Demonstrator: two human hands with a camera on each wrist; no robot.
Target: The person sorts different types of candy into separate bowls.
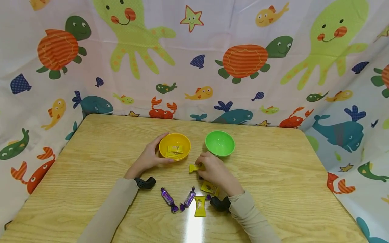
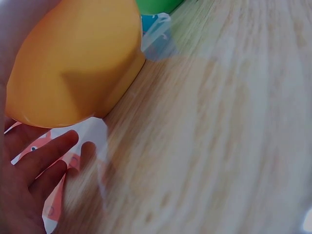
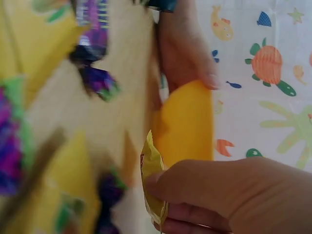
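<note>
Beige sleeves (image 1: 109,206) slant inward toward the orange bowl (image 1: 170,139). The left hand (image 1: 152,153) holds it from the left, thumb and fingers spread widely around its wall. Right of the bowl and nearer, the right hand (image 1: 214,170), back upward, pinches one yellow candy (image 1: 192,168) between thumb and fingers; purple candies (image 1: 167,196) lie in front.

Even light is filling the bright head view, with white glare streaking the table (image 1: 273,162) at bottom centre. The left wrist view is looking dimmer, a shadow darkening the orange bowl (image 2: 73,44) and a glint burning out at lower right. In the right wrist view, the sweets (image 3: 44,39) at left are blurring
</note>
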